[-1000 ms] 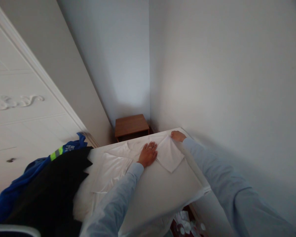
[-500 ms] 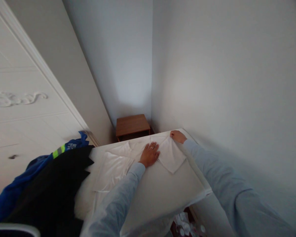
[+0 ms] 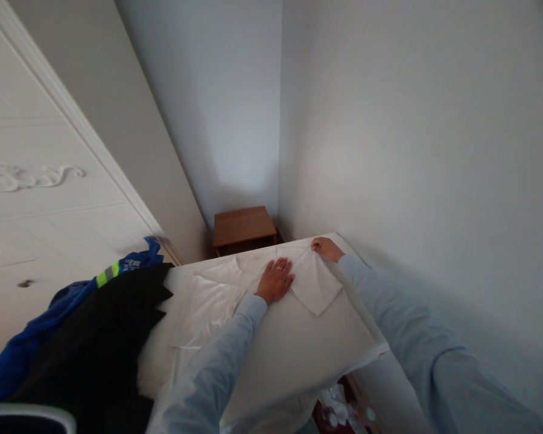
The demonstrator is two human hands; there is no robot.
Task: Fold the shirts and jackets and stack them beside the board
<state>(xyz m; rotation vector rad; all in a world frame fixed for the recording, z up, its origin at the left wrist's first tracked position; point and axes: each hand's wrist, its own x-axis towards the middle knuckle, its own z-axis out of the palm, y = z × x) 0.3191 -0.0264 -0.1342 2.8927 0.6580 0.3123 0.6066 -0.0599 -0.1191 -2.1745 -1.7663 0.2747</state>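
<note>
Across the tabletop point(image 3: 294, 355), a white garment point(image 3: 315, 283) is spread, creases remaining; its edge is pinched by right fingers point(image 3: 317, 243), its middle pressed by flat left fingers point(image 3: 282, 270).

On table point(image 3: 294, 355): garment point(image 3: 314, 283), spread across far half. Left hand point(image 3: 275, 282) flat on garment, right hand point(image 3: 327, 249) at its far-right edge, near table's far right corner. Clothes pile point(image 3: 95, 325) at table's left end, cabinet point(image 3: 36, 144) behind pile. Nightstand point(image 3: 243, 224) past far edge, between cabinet and right-side wall point(image 3: 411, 150). Loose items point(image 3: 339, 407) below near edge, toward right.
</note>
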